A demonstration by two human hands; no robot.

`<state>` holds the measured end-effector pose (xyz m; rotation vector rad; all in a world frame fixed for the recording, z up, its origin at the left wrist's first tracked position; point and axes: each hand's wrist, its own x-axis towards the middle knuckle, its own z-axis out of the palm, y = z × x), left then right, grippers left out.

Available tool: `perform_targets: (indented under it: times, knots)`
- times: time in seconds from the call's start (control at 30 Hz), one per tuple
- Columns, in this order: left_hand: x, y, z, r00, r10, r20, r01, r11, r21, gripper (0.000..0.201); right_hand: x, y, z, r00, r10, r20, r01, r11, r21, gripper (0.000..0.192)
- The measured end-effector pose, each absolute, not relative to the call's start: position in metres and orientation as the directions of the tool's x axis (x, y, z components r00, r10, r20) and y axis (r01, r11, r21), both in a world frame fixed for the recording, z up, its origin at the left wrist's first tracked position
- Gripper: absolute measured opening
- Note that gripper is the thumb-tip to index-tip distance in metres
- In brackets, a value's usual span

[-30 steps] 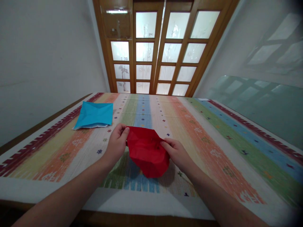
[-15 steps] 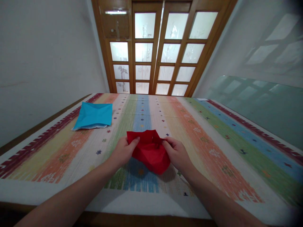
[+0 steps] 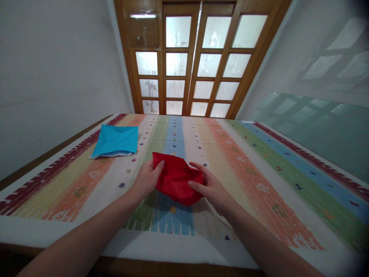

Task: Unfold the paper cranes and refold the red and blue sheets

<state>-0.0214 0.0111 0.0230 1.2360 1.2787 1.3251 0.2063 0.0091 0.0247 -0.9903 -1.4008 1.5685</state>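
A creased red paper (image 3: 177,179) bulges like a loose pouch, raised above the cloth near the table's front. My left hand (image 3: 150,175) pinches its upper left corner, thumb on the near face and fingers behind. At the right end of the paper is my right hand (image 3: 209,186), its thumb on the near face and its index finger over the top edge; the other fingers are mostly hidden. A blue folded paper (image 3: 118,138) with a white underside lies at the back left, apart from both hands.
A striped, patterned tablecloth (image 3: 239,154) covers the table. Behind it stand wooden doors (image 3: 193,77) with frosted panes. Walls rise on both sides, and a pale glass-like panel (image 3: 314,127) leans along the right side.
My right hand has shifted from pinching the red paper's upper right edge to gripping around its right end. The paper has been raised slightly and turned, its right side lower.
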Motion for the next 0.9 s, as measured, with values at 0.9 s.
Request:
perform_targets:
  times: [0.9]
  knots:
    - [-0.028,0.016,0.019,-0.226,0.938,0.263,0.186,-0.223,0.957,0.067,0.211,0.016,0.023,-0.299,0.949,-0.1,-0.304,-0.194,-0.933,0.044]
